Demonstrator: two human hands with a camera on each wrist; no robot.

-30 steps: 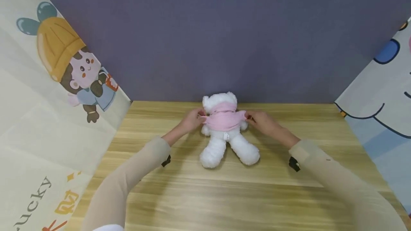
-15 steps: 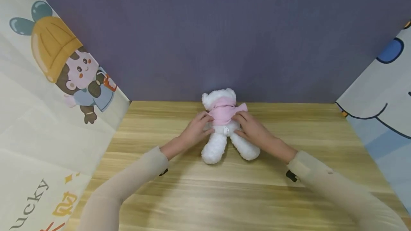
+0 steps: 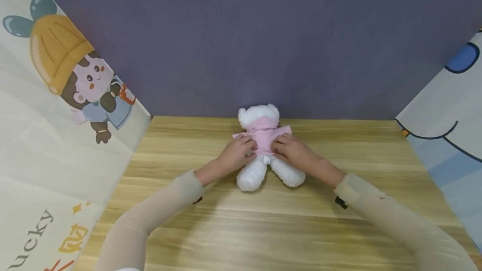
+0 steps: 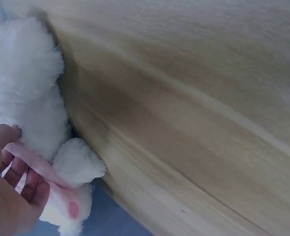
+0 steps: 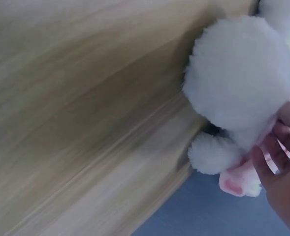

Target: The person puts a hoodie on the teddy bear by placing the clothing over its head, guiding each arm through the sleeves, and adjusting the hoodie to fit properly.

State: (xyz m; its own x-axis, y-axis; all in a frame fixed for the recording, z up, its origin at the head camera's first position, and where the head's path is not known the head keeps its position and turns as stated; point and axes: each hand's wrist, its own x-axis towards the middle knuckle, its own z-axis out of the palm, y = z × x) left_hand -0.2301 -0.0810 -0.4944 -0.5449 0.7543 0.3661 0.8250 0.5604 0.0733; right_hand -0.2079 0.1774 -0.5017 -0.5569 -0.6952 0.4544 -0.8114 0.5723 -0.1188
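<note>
A white plush bear [image 3: 251,175] in a small pink shirt [image 3: 264,137] lies flat, head toward the back wall and legs spread toward me. My left hand [image 3: 235,154] pinches the shirt's lower hem on one side, its thumb under the cloth's edge in the left wrist view. Opposite it, my right hand [image 3: 295,152] grips the hem with curled fingers. A small white tag [image 3: 266,160] shows between the hands, just below the hem. Both pink sleeves stick out sideways above the hands. One fluffy paw [image 5: 213,155] hangs below the sleeve in the right wrist view.
The bear lies near the back edge of a wood-grain table [image 3: 244,229]. A dark upright panel [image 3: 241,45] rises right behind it. Printed cartoon sheets line the left side [image 3: 22,137] and the right side [image 3: 452,108].
Both hands have let go of the stretched sleeve ends and moved inward and down to the shirt's hem. The hem now sits lower on the bear than half a second ago.
</note>
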